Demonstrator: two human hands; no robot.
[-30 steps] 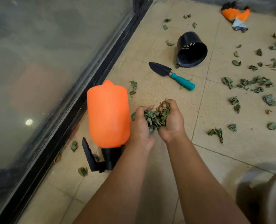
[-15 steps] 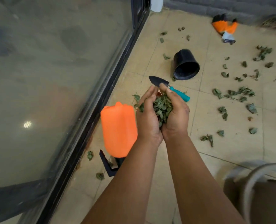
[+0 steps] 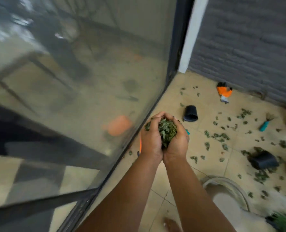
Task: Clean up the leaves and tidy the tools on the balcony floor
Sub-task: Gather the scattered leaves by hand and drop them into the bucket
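A: Start at the left; why are the hands pressed together like that?

B: To make a bowl, I judge; the left hand (image 3: 151, 139) and right hand (image 3: 177, 141) meet along their inner edges, fingers curled up and clasping one clump of leaves (image 3: 166, 132) between them, raised above the floor (image 3: 204, 97) beside the glass door (image 3: 72, 97); loose bits would slip through a single hand.

A: And what remains, counting rightwards?

B: Two black pots, both tipped on their sides: one pot (image 3: 190, 113) just past the fingertips, the other pot (image 3: 264, 159) far right; one orange glove bundle (image 3: 224, 92) near the wall (image 3: 247, 47); one teal-handled tool (image 3: 265, 123); scattered leaves (image 3: 219, 136) too many and too blurred to count; so most tidying still lies ahead, I think.
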